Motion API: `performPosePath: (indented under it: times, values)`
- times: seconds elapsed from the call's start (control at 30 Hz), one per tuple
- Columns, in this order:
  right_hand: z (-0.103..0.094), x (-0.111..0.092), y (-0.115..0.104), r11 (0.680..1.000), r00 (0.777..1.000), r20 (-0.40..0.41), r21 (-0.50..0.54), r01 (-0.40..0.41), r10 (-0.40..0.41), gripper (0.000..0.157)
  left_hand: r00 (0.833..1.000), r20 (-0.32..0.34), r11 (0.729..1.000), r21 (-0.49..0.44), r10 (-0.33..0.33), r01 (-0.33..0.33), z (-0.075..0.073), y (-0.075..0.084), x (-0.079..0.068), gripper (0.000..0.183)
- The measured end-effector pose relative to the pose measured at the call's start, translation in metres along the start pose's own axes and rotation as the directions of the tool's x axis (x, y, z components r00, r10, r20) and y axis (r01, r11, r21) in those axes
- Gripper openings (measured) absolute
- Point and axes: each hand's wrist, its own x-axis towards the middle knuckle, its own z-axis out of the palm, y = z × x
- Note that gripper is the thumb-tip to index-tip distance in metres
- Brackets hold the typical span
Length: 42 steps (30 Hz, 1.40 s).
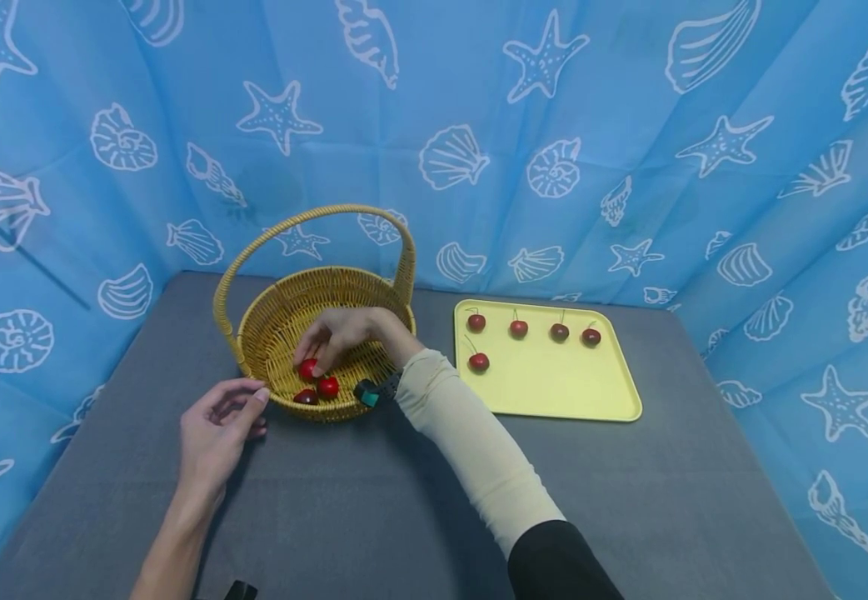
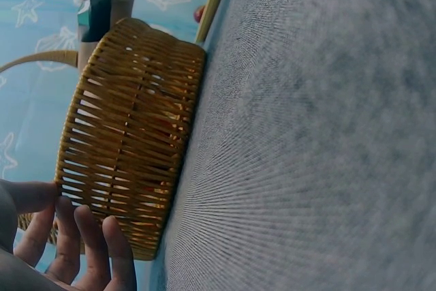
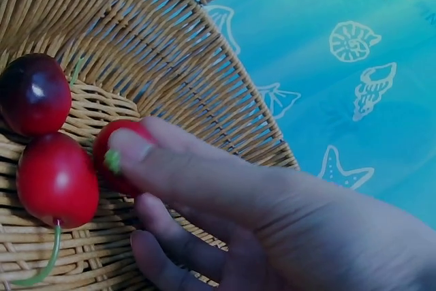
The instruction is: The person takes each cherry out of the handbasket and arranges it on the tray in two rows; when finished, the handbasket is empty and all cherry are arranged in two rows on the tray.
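Note:
A wicker basket [image 1: 374, 287] with a tall handle stands on the grey table. Inside it, my right hand [image 1: 340, 333] pinches a red cherry [image 3: 109, 144] between thumb and fingers, low over the woven bottom. Two more cherries lie beside it: a bright red one [image 3: 58, 182] with a green stem and a dark one [image 3: 34, 93]. My left hand [image 1: 220, 425] holds the basket's near left rim, its thumb at the edge and the other fingers curled by the outer wall in the left wrist view.
Right of the basket lies a yellow tray [image 1: 554, 387]. Several stemmed cherries sit on it, four along the far side, such as this dark one [image 1: 559, 332], and one [image 1: 479, 362] nearer the left edge. A blue curtain [image 1: 479, 225] with white shells and starfish hangs behind the table.

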Motion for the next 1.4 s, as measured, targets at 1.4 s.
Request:
performPosePath:
  times: [1.4]
  values:
    - [-0.033,-0.179,0.015,0.978,0.904,-0.384,0.018,0.21,-0.187,0.041,1.0,0.002,0.999,-0.042,0.029,-0.029,0.0,-0.003,0.0,0.031]
